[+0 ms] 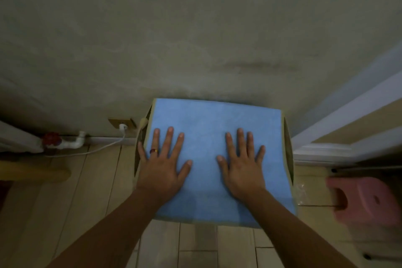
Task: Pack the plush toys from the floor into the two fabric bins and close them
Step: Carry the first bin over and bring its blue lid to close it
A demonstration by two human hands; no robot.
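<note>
A fabric bin (288,150) stands on the wooden floor against the wall, its blue lid (206,119) lying flat over the top. My left hand (162,165) rests palm down on the lid's left half, fingers spread, a red ring on one finger. Flat on the right half lies my right hand (241,165), fingers also apart. Neither hand grips anything. The bin's inside is hidden by the lid. No plush toy and no second bin are in view.
A grey wall (195,28) rises right behind the bin. At the left are a wall socket with a white plug and cable (123,127), a pipe with a red valve (52,139) and a wooden piece (34,173). A pink plastic stool (365,198) and a white door frame (348,119) stand at the right.
</note>
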